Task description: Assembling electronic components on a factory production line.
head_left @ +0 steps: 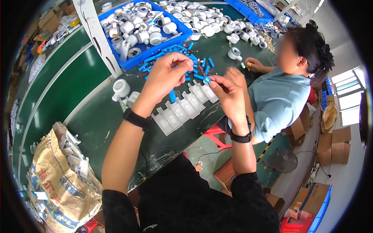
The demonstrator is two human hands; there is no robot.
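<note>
My left hand (168, 73) is raised over the green bench, its thumb and fingers pinched together; what is between them is too small to make out. Lower and to the right, my right hand (230, 94) grips the end of a blue cylindrical battery (206, 80) between thumb and forefinger. Thin red wires (201, 70) run near it, between my hands. Under both hands lies a row of translucent white plastic housings (179, 113), side by side. Another blue battery (172, 96) shows just below my left hand; I cannot tell whether it touches the hand.
Behind my hands spreads a pile of blue batteries (163, 54). A blue crate (134, 61) of white round-headed parts stands beyond, beside a heap of similar parts (210, 21). At right sits a co-worker (278, 93). A woven sack (58, 178) stands at lower left.
</note>
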